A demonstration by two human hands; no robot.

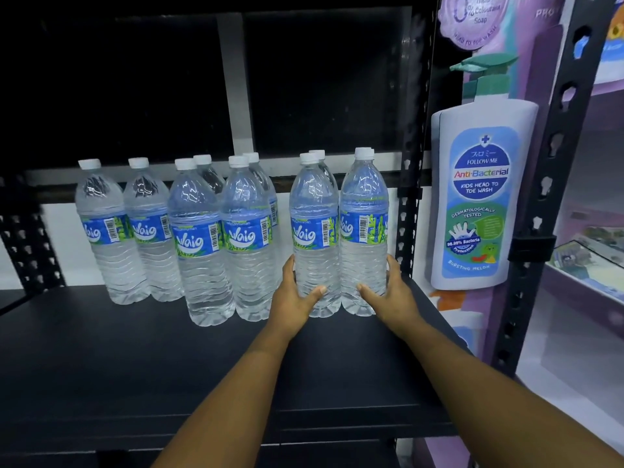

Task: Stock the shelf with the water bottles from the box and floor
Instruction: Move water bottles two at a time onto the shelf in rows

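Observation:
Several clear water bottles with blue labels and white caps stand upright on the black shelf (141, 359). My left hand (293, 298) grips the lower part of one front bottle (315, 211). My right hand (388, 295) grips the lower part of the bottle (364, 204) beside it, at the right end of the row. Both bottles stand on the shelf, each with another bottle close behind. Further left stand a front pair (219, 238) and two single bottles (125, 228).
A black perforated upright (410, 184) rises just right of my right hand. Beyond it hangs a large cardboard display shaped like a pump bottle (479, 197). A second upright (540, 204) and purple shelves lie further right. The shelf's front half is bare.

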